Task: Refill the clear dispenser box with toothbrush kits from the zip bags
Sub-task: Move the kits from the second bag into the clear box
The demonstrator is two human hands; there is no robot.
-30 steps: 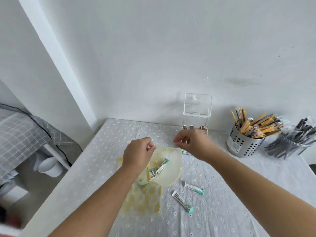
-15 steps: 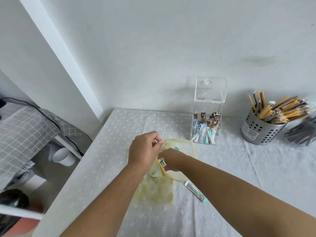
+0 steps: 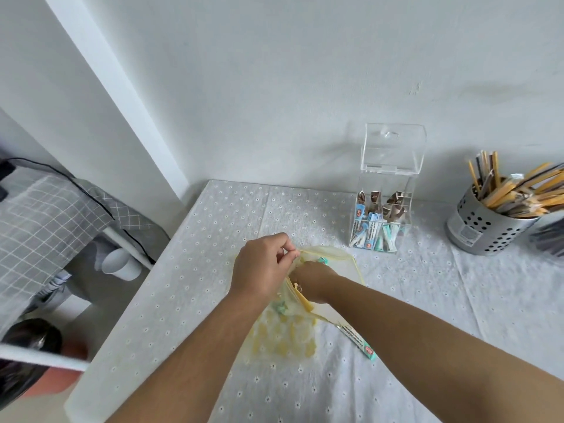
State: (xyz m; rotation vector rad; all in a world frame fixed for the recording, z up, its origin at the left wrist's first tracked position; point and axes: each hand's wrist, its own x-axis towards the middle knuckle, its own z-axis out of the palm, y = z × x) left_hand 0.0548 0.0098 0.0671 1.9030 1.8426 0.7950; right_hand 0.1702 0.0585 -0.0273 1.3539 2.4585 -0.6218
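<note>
A yellow translucent zip bag (image 3: 283,337) lies on the table in front of me. My left hand (image 3: 262,267) pinches the bag's upper rim and holds the mouth apart. My right hand (image 3: 314,279) is pushed inside the bag, its fingers hidden by the plastic. A green-tipped kit (image 3: 323,260) shows at the bag's mouth. One loose toothbrush kit (image 3: 357,341) lies on the cloth just right of the bag, partly under my right forearm. The clear dispenser box (image 3: 385,190) stands at the back with its lid up and several kits in its lower part.
A perforated metal cup (image 3: 485,227) full of wrapped yellow and brown sticks stands right of the box; a darker container is cut off at the right edge. The wall runs close behind. The table's left edge (image 3: 134,300) drops to a floor with a white cup (image 3: 120,265).
My right hand went from the bag's far rim down into the bag, now deeper inside. The left hand kept its pinch. My head shifted, moving the scene in the frame.
</note>
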